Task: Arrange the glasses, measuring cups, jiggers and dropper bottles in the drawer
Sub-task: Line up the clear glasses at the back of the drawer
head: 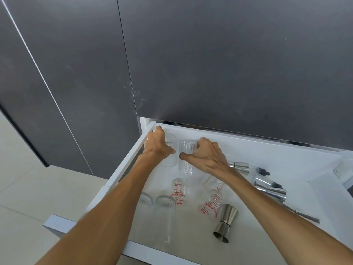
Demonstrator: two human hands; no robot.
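Observation:
The white drawer (257, 150) stands pulled out below me. At its back left corner my left hand (155, 145) wraps a clear glass (170, 150) lying on its side. Just right of it my right hand (205, 156) grips a ribbed clear glass (186, 160), also lying down. Two more ribbed glasses (162, 217) lie near the front left. Three red-marked measuring cups (178, 191) lie in the middle. One steel jigger (225, 222) lies front centre, and more jiggers (267, 186) and dark-capped dropper bottles (262, 171) lie to the right.
Dark grey cabinet fronts (210, 64) rise directly above the drawer's back edge. Pale floor tiles (28, 188) lie to the left. A long steel tool (303, 215) lies along the drawer's right side, partly under my right forearm.

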